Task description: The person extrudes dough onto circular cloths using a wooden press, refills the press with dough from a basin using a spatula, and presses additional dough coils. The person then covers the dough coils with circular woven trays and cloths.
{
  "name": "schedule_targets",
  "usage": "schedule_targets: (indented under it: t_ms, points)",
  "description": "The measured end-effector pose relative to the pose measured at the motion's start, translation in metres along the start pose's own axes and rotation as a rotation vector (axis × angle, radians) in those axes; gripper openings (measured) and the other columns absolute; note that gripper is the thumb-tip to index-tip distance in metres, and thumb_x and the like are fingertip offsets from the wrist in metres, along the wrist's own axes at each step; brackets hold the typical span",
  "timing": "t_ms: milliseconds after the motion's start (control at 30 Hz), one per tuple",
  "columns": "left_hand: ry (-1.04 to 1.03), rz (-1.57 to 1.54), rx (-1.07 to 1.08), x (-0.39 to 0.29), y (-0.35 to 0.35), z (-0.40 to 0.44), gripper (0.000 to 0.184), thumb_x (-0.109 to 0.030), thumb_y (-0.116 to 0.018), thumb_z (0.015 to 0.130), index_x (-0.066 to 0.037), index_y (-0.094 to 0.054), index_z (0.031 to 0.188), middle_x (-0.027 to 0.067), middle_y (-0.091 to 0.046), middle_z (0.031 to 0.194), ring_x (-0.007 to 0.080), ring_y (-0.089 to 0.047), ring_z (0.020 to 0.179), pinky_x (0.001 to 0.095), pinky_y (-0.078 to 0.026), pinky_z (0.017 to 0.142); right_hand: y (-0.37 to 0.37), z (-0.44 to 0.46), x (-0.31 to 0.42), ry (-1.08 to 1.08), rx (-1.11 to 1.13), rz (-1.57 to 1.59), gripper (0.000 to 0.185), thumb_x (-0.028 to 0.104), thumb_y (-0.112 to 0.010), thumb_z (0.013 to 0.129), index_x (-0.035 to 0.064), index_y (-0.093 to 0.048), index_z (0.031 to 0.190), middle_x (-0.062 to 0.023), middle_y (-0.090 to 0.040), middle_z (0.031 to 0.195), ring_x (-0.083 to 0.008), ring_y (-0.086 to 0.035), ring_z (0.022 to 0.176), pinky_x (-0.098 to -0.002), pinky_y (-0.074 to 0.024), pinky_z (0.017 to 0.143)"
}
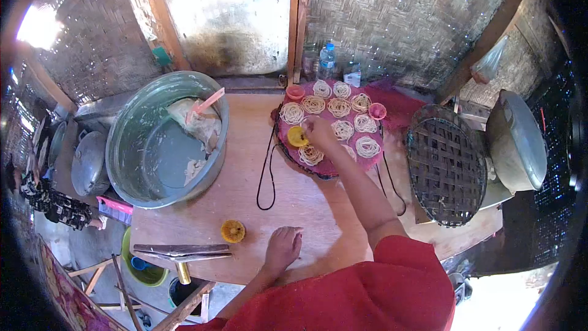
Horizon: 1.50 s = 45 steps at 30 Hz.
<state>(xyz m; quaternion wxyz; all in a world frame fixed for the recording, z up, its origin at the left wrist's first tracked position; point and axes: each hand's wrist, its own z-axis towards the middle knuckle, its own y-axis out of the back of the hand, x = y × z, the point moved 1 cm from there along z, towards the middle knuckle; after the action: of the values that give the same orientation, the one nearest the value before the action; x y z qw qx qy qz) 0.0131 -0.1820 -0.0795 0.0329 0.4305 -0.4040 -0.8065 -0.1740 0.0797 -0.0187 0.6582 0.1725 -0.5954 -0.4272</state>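
Over the round pink tray (331, 164), my right hand (316, 131) reaches in with its fingers bent together beside a small yellow cup (297, 136); what they hold, if anything, is too small to make out. Several coiled nests of pale noodle-like strands (367, 146) lie on the tray. My left hand (284, 247) rests near the table's front edge, its fingers curled and nothing clearly visible in them. Left of it a round orange-yellow piece (233, 231) sits on the wooden table (251, 178).
A large green-grey basin (153, 141) with dough and a pink-handled tool (208, 101) stands at the left. A dark woven basket (447, 165) and a big metal pot (520, 141) are at the right. A water bottle (327, 58) stands behind the tray. A wooden press (182, 251) lies front left.
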Motion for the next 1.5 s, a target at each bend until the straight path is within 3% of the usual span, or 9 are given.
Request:
schedule_targets:
  t_ms: [267, 333, 467, 533, 600, 700, 1100, 1300, 1500]
  points:
    - [-0.01, -0.016, -0.012, -0.004, -0.001, -0.006, 0.014, -0.012, -0.055, 0.083, -0.003, -0.059, 0.093, 0.0143, -0.06, 0.086, 0.0309, -0.057, 0.082, 0.0412, -0.044, 0.076, 0.053, -0.048, 0.015, 0.076, -0.2, -0.008, 0.026, 0.014, -0.063, 0.077, 0.0019, -0.064, 0.1, -0.0178, -0.066, 0.091, -0.0326, -0.063, 0.083, -0.0397, -0.0493, 0.074]
    - [-0.018, -0.003, -0.021, 0.004, -0.007, -0.007, 0.014, -0.011, -0.055, 0.082, -0.003, -0.059, 0.093, 0.0141, -0.059, 0.085, 0.0318, -0.056, 0.08, 0.0416, -0.044, 0.075, 0.106, -0.09, 0.021, -0.165, -0.288, 0.09, 0.025, 0.015, -0.064, 0.077, 0.0006, -0.064, 0.097, -0.0176, -0.065, 0.092, -0.0315, -0.063, 0.084, -0.0379, -0.0491, 0.076]
    - [-0.047, 0.022, -0.012, 0.003, -0.009, -0.009, 0.014, -0.01, -0.056, 0.081, -0.004, -0.059, 0.094, 0.0132, -0.058, 0.082, 0.0306, -0.055, 0.076, 0.0415, -0.044, 0.072, 0.208, -0.178, -0.015, -0.094, -0.665, -0.328, 0.023, 0.018, -0.065, 0.078, 0.0006, -0.065, 0.093, -0.0201, -0.063, 0.095, -0.0332, -0.061, 0.088, -0.0385, -0.048, 0.078]
    - [-0.034, -0.04, -0.036, -0.001, -0.006, -0.009, 0.015, -0.009, -0.057, 0.081, -0.004, -0.059, 0.094, 0.0122, -0.057, 0.08, 0.0283, -0.055, 0.073, 0.0407, -0.044, 0.069, 0.258, -0.22, -0.035, -0.324, -0.688, -0.574, 0.028, 0.025, -0.063, 0.079, 0.0066, -0.064, 0.1, -0.017, -0.062, 0.101, -0.0338, -0.058, 0.097, -0.0405, -0.0457, 0.083]
    - [-0.04, -0.046, -0.037, -0.006, -0.004, -0.009, 0.015, -0.009, -0.057, 0.08, -0.004, -0.059, 0.094, 0.0115, -0.057, 0.079, 0.0263, -0.054, 0.072, 0.0396, -0.043, 0.067, 0.287, -0.247, -0.074, -0.67, -0.597, -0.782, 0.038, 0.033, -0.064, 0.079, 0.0082, -0.061, 0.108, -0.0145, -0.061, 0.104, -0.0332, -0.055, 0.103, -0.0458, -0.0403, 0.089]
    - [-0.075, -0.006, -0.047, -0.009, -0.003, -0.008, 0.016, -0.009, -0.058, 0.079, -0.004, -0.059, 0.093, 0.0112, -0.057, 0.078, 0.0261, -0.055, 0.072, 0.0393, -0.043, 0.067, 0.308, -0.262, -0.105, -0.791, -0.414, -0.744, 0.047, 0.038, -0.064, 0.078, 0.0098, -0.056, 0.115, -0.0139, -0.06, 0.108, -0.0321, -0.051, 0.109, -0.0509, -0.0322, 0.096]
    - [-0.107, -0.02, -0.086, -0.011, 0.0, -0.011, 0.015, -0.008, -0.059, 0.077, -0.005, -0.058, 0.092, 0.0103, -0.057, 0.077, 0.0254, -0.054, 0.071, 0.0385, -0.043, 0.067, 0.317, -0.235, -0.119, -0.786, -0.182, -0.777, 0.05, 0.037, -0.066, 0.074, 0.0017, -0.051, 0.106, -0.0201, -0.063, 0.101, -0.0352, -0.059, 0.1, -0.0493, -0.0411, 0.09]
    - [-0.085, -0.049, -0.07, -0.004, -0.004, -0.012, 0.016, -0.008, -0.059, 0.078, -0.005, -0.058, 0.093, 0.01, -0.056, 0.077, 0.0257, -0.054, 0.071, 0.0381, -0.043, 0.068, 0.326, -0.234, -0.1, -0.712, -0.316, -0.76, 0.07, 0.036, -0.068, 0.066, -0.007, -0.04, 0.114, -0.0268, -0.061, 0.099, -0.0386, -0.06, 0.095, -0.0451, -0.0463, 0.086]
    - [-0.09, -0.04, -0.06, -0.003, -0.003, -0.011, 0.015, -0.008, -0.058, 0.077, -0.005, -0.058, 0.093, 0.0103, -0.056, 0.076, 0.0266, -0.054, 0.071, 0.039, -0.043, 0.067, 0.33, -0.213, -0.055, -0.617, -0.399, -0.738, 0.056, 0.028, -0.068, 0.068, -0.0047, -0.041, 0.104, -0.027, -0.061, 0.095, -0.0409, -0.06, 0.091, -0.0467, -0.0478, 0.082]
